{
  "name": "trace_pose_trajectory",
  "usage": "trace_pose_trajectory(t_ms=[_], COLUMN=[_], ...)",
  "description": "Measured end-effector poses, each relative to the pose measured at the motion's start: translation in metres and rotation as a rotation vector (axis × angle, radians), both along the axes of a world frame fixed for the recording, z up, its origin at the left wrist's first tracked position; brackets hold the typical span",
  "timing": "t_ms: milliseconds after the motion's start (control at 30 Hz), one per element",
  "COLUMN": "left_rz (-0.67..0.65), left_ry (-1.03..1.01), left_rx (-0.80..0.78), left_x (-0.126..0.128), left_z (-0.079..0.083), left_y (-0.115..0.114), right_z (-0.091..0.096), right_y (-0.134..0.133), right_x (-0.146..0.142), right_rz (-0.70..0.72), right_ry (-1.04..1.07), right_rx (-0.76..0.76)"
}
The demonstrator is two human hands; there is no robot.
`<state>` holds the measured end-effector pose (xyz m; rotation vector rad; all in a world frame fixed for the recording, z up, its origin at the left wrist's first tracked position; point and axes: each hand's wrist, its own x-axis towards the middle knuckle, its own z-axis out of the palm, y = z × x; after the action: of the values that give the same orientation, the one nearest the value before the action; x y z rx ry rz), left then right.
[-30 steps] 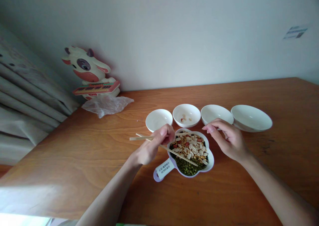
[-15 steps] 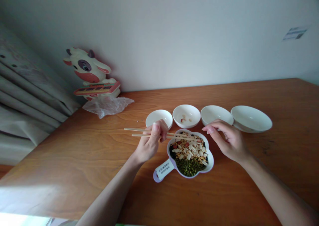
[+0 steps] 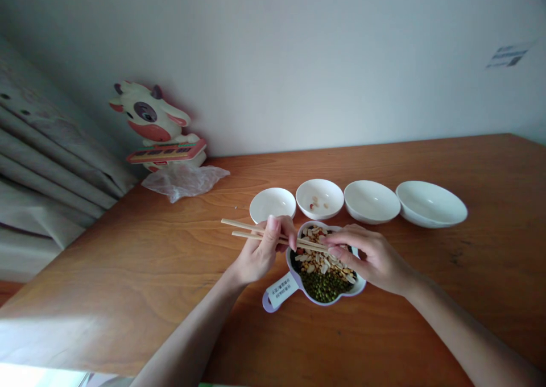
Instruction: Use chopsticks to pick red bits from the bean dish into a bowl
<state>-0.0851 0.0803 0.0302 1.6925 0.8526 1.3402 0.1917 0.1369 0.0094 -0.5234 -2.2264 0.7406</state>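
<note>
My left hand is closed around a pair of wooden chopsticks, which point right over a lilac-rimmed, scalloped dish. Thumb and fingers of my right hand pinch at the tips of the chopsticks; any small piece between them is hidden. Inside the dish lie green mung beans, pale peanut halves and small yellow beans, with something dark at the edge. A labelled handle sticks out to the lower left. Behind it, one white bowl contains a few peanut pieces.
Other white bowls stand in the same row: one on the left, and two on the right. A cow-shaped toy keyboard and a crumpled plastic bag are at the back left of the wooden table.
My right hand has moved left and down over the dish, its fingertips meeting the chopstick tips. My left hand and the chopsticks have shifted slightly right.
</note>
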Motion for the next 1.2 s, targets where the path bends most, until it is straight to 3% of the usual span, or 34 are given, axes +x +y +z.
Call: trace_pose_trajectory(t_ms=[167,333,467,667,900,1033,1200], left_rz=[0.048,-0.045,-0.134,-0.09,-0.145,-0.116,-0.106], left_ry=[-0.003,0.089,0.159,0.102,0.061,0.023,-0.028], left_rx=[-0.047,-0.172,-0.242,-0.25,-0.265,-0.249,-0.34], left_x=[-0.003,-0.005,-0.003,-0.003,-0.004,-0.002,-0.005], left_z=[0.002,0.009,0.015,0.014,0.013,0.007,0.004], left_y=[0.0,-0.003,-0.006,-0.004,-0.003,-0.002,-0.005], right_z=[-0.002,0.001,0.004,0.004,0.002,0.001,-0.002], right_y=[-0.004,-0.008,-0.012,-0.007,-0.002,-0.003,-0.001], right_x=[-0.003,-0.008,-0.011,-0.007,-0.003,-0.004,-0.005], right_rz=[0.046,0.034,0.036,0.003,-0.047,-0.143,-0.226], right_ry=[0.051,0.076,0.054,0.045,0.053,0.084,0.14], right_rx=[-0.135,-0.2,-0.149,-0.139,-0.117,-0.095,-0.013])
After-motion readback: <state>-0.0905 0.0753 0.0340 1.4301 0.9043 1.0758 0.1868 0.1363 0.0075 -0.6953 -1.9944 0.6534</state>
